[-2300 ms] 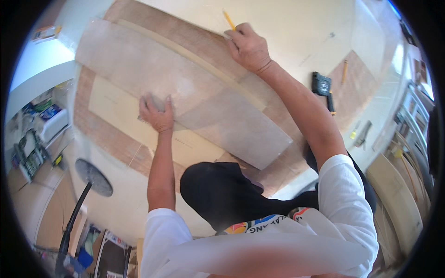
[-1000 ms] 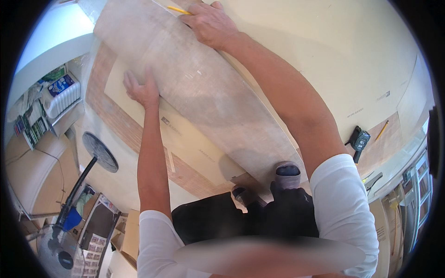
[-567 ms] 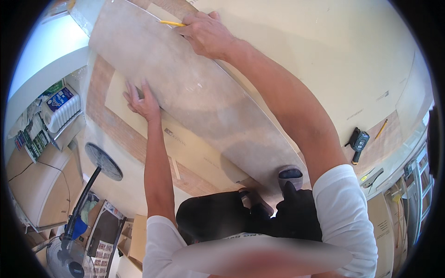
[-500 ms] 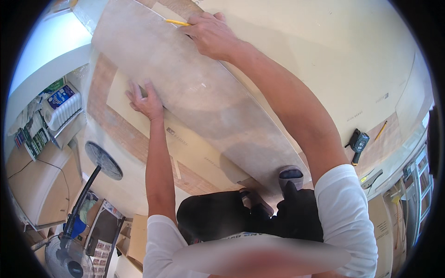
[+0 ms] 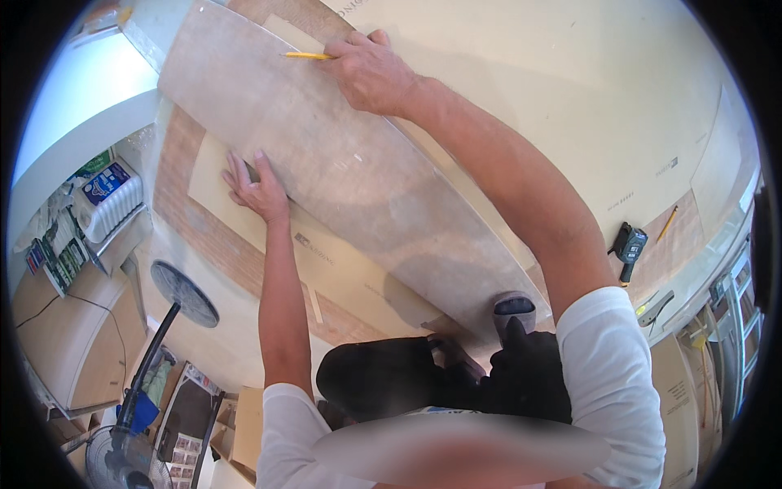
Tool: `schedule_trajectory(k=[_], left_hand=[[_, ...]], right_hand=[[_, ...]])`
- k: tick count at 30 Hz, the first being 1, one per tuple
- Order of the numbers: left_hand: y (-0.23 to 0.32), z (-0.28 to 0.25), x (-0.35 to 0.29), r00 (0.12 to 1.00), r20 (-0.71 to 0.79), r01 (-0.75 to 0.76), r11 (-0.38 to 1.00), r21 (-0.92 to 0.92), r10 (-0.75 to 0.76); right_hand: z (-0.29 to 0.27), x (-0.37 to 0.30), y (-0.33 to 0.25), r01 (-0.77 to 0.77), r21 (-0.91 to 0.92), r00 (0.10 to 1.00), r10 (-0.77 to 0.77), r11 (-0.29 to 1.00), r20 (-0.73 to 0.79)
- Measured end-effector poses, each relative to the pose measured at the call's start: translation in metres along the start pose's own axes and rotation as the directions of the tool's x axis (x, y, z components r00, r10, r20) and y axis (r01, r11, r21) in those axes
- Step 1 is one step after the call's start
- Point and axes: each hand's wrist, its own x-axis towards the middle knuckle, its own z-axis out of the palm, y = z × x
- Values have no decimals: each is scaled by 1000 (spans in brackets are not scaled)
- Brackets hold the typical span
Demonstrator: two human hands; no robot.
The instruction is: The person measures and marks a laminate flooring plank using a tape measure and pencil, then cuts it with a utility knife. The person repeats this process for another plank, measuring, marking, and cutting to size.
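A long grey-brown board [image 5: 342,179] lies slantwise across cream-coloured sheets on the floor. My right hand [image 5: 371,73] is closed round a yellow pencil [image 5: 306,55] at the board's far right edge. The pencil lies nearly level, its tip pointing left over the board's surface. Fingers apart, my left hand [image 5: 259,189] rests at the board's left edge, partly over the cream sheet [image 5: 213,175] beside it. At the board's near end is a shoe [image 5: 513,310], seemingly on the board.
Toward the right lie a dark hand tool [image 5: 627,251], a second pencil [image 5: 667,224] and a utility knife [image 5: 654,310]. A standing fan [image 5: 122,456] and a round base on a pole [image 5: 186,293] are at the left, near a cabinet [image 5: 98,342]. A ladder [image 5: 743,301] stands far right.
My right hand with the pencil has shifted slightly nearer along the board's edge. The left hand stays at the opposite edge. The whole view has moved a little.
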Motion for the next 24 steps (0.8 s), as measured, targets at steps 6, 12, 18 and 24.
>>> schedule_trajectory(k=[6,12,18,24], left_hand=[[-2,1,1,1000,0,-2,1000,0,2],[-2,-1,-1,1000,16,-20,1000,-13,20],[-8,4,2,999,-15,-40,999,8,40],[-3,4,8,1000,0,-29,998,-48,29]], right_hand=[[0,0,2,22,39,1000,-21,999,-16],[-4,3,-3,-19,1,999,19,1000,28],[-7,2,-6,-24,16,997,23,1000,73],[-9,1,-9,-55,-3,997,55,998,54]])
